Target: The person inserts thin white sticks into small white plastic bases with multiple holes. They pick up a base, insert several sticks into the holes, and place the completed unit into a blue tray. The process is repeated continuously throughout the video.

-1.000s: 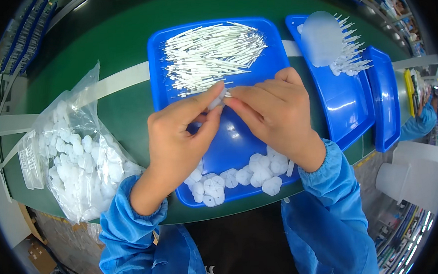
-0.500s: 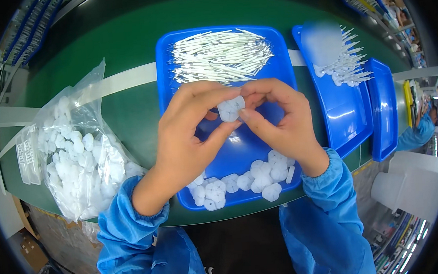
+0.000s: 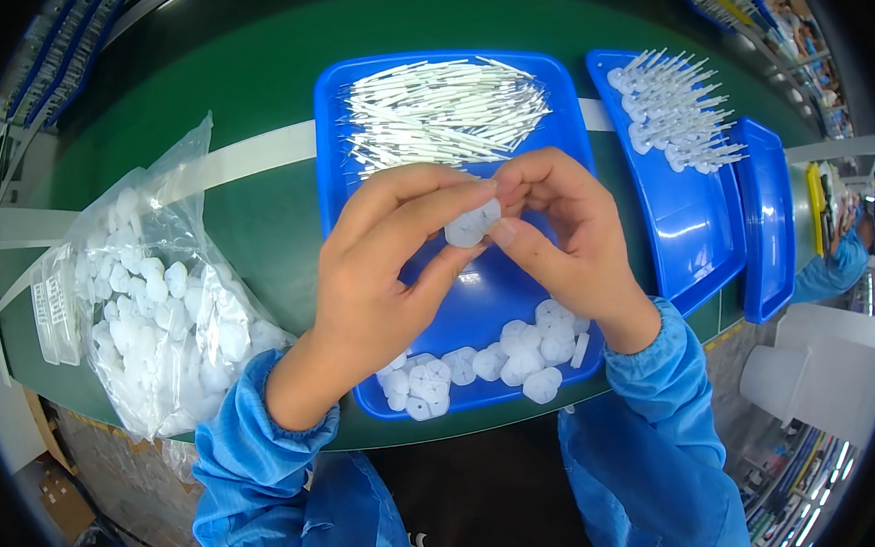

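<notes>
Head view. Landmark: the blue tray (image 3: 352, 178) in the middle of the green worktop (image 3: 254, 215).

My left hand (image 3: 382, 267) and right hand (image 3: 565, 236) meet above the tray's centre. Both pinch one small white plastic cap (image 3: 472, 224) between thumbs and fingertips; the left hand's fingers curl over it from above, the right hand's thumb presses at its lower edge. Cap is held clear of the tray floor.

At the tray's far end, a heap of thin white sticks (image 3: 443, 113). At its near end, a row of loose white caps (image 3: 483, 363) against the rim.

Left of the tray, a clear plastic bag (image 3: 159, 301) full of the same white caps, lying on the worktop. Right of the tray, a second blue tray (image 3: 690, 228) with sticks already capped (image 3: 673, 109) piled at its far end; a third blue tray (image 3: 767, 223) just beyond it.
</notes>
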Demonstrator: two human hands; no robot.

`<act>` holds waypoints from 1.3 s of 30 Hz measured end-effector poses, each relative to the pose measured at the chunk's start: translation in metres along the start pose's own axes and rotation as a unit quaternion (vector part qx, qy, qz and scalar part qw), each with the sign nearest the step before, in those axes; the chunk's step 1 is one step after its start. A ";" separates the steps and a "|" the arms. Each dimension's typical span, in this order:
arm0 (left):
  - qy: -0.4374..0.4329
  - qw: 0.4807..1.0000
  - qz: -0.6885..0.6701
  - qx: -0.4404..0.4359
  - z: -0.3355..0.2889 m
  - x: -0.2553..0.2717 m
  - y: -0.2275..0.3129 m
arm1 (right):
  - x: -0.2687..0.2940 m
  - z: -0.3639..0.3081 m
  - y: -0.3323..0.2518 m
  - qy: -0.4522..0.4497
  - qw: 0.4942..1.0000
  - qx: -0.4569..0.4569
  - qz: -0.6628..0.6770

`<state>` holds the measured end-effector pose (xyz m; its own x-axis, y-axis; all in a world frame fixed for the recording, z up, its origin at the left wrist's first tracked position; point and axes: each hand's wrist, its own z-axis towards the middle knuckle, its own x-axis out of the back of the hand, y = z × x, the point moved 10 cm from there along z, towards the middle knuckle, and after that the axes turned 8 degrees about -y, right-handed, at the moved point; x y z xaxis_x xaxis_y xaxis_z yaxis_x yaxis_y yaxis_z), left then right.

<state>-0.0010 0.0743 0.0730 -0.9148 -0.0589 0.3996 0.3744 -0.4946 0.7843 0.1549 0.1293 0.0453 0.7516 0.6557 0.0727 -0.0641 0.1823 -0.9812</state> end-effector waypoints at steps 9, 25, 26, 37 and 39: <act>0.013 1.000 -0.013 0.007 -0.003 0.000 -0.004 | -0.002 0.000 0.001 -0.019 1.000 -0.004 0.021; 0.108 0.986 -0.064 0.110 -0.043 0.043 -0.074 | -0.048 0.024 -0.024 -0.077 0.781 0.136 -0.605; 0.127 0.960 -0.164 0.186 -0.053 0.041 -0.087 | -0.060 0.030 -0.011 -0.034 0.789 0.199 -0.580; 0.047 0.990 0.017 0.132 -0.007 0.020 -0.033 | -0.016 0.032 0.041 0.035 0.810 0.035 -0.585; 0.051 0.988 -0.036 0.144 -0.011 0.021 -0.043 | 0.008 0.028 0.030 0.094 0.882 0.024 -0.460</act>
<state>-0.0379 0.0850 0.0421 -0.9458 -0.1262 0.2991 0.3214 -0.2344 0.9175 0.1407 0.1601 0.0219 0.5955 0.0803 0.7993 0.6062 0.6080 -0.5126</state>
